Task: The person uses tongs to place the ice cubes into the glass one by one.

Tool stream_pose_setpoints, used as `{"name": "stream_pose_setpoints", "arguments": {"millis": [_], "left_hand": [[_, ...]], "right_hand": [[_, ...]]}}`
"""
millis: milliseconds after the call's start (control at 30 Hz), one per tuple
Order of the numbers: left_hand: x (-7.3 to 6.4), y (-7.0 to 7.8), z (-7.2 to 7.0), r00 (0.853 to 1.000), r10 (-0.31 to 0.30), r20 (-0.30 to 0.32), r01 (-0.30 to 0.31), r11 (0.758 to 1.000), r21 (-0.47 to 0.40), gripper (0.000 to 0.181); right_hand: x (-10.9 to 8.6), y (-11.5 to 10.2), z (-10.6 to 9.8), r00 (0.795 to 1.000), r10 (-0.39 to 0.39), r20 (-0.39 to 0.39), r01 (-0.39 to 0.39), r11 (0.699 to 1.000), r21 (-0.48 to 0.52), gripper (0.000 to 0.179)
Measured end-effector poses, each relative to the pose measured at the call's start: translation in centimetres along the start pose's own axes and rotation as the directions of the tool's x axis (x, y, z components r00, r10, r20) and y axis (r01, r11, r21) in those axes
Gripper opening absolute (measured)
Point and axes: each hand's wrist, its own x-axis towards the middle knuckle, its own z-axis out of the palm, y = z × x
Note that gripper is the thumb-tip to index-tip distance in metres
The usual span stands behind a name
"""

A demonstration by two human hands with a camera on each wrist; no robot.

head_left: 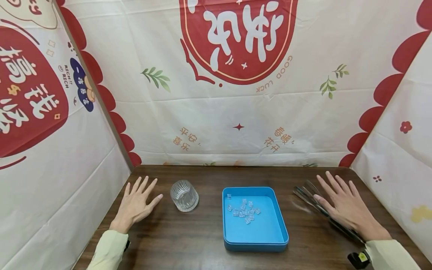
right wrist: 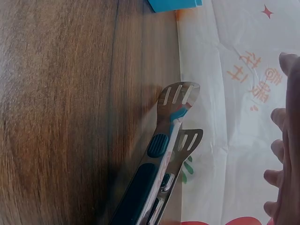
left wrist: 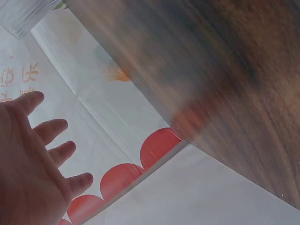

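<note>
My left hand (head_left: 136, 202) is at the table's left side, fingers spread and holding nothing. A ribbed clear glass (head_left: 184, 195) stands just to its right, and part of that glass (left wrist: 21, 16) shows in the left wrist view's corner. At the table's right side, my right hand (head_left: 347, 204) has its fingers spread too. Metal tongs with dark handles (head_left: 308, 198) lie beside and partly beneath it; the right wrist view shows their slotted heads apart and my fingers (right wrist: 278, 151) not gripping them. Between the hands sits a blue tray (head_left: 273, 228) with several small clear cubes (head_left: 246, 212).
The dark wooden table (head_left: 199, 236) is enclosed by a white printed cloth (head_left: 216, 120) at the back and on both sides. The tray's raised rim runs all round the cubes.
</note>
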Motion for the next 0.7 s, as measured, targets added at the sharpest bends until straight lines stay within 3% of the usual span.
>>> {"name": "stream_pose_setpoints", "arguments": {"millis": [500, 700], "left_hand": [[-0.5, 0.7, 0.2, 0.997, 0.032, -0.065, -0.032, 0.999, -0.003, 0.081], [-0.7, 1.1, 0.5, 0.995, 0.052, -0.088, -0.053, 0.999, -0.002, 0.090]], "right_hand": [[-0.8, 0.1, 0.2, 0.999, 0.040, -0.017, -0.041, 0.998, -0.048, 0.090], [-1.2, 0.0, 0.3, 0.994, 0.093, 0.064, -0.089, 0.994, -0.071, 0.095]]}}
